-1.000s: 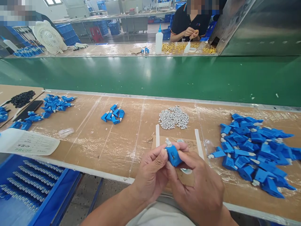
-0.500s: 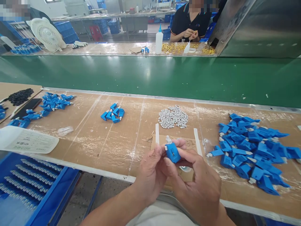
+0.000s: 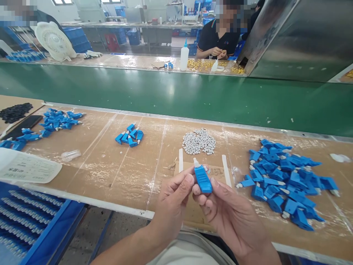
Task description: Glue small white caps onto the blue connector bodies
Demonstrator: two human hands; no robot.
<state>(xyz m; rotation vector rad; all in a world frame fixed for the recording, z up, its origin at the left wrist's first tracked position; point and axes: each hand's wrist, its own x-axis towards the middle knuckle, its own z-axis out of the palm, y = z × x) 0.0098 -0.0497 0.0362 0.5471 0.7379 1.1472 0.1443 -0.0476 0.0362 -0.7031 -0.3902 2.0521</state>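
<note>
A blue plastic piece with a whitish tip (image 3: 203,179) is held up between my two hands, its ridged face toward me and its tip pointing away. My left hand (image 3: 174,197) pinches it near the upper left side. Along its lower right side, the thumb and fingers of my right hand (image 3: 230,213) support it. Just beyond lies a pile of small light grey parts (image 3: 199,141). A large heap of similar blue pieces (image 3: 286,184) spreads to the right of my right hand. Left of the grey parts sits a small group of blue pieces (image 3: 129,135).
More blue pieces (image 3: 59,120), a dark phone-like slab (image 3: 26,126) and black parts (image 3: 15,112) lie at left. A blue crate (image 3: 55,228) with rows of pieces stands below the table edge. Across the green belt (image 3: 154,90), a person (image 3: 217,40) handles small yellow parts.
The blue piece has been turned, so its ridged face now shows instead of the side with a slot. My right hand has rotated palm upward around it. The camera view has shifted slightly.
</note>
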